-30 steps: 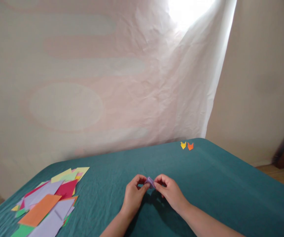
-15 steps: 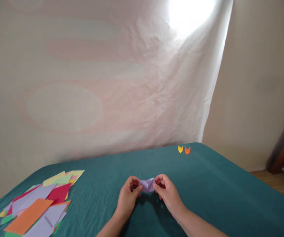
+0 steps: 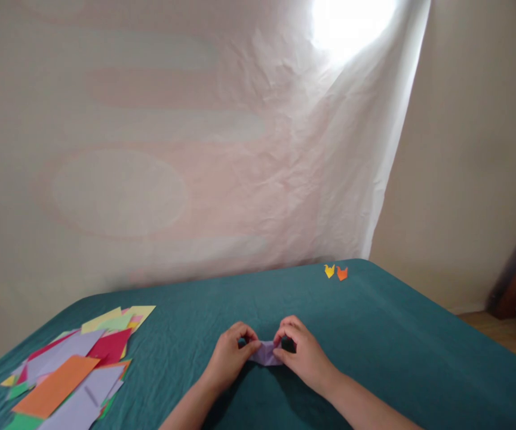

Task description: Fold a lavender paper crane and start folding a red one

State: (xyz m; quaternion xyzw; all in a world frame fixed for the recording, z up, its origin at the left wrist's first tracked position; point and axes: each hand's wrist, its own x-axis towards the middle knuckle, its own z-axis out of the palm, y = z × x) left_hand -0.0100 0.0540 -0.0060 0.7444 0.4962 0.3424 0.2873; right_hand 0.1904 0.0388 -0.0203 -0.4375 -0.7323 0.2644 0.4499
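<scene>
A small piece of folded purple paper (image 3: pixel 266 353) is between my two hands, low over the table near the front middle. My left hand (image 3: pixel 233 352) pinches its left end between thumb and fingers. At the other end, the thumb and fingertips of my right hand (image 3: pixel 300 352) close on the paper. Creases show on its face, and both ends are partly covered by my fingers.
Coloured paper sheets lie in a loose pile at the left, an orange sheet (image 3: pixel 56 385) on top. A yellow folded paper figure (image 3: pixel 329 272) and an orange one (image 3: pixel 342 273) sit at the back right of the green tablecloth (image 3: pixel 396 358). Behind hangs a pale sheet (image 3: pixel 240 179).
The purple paper has come lower and nearer to me, tilted differently. My right-hand fingers have shifted inward over its right end. The view has moved slightly.
</scene>
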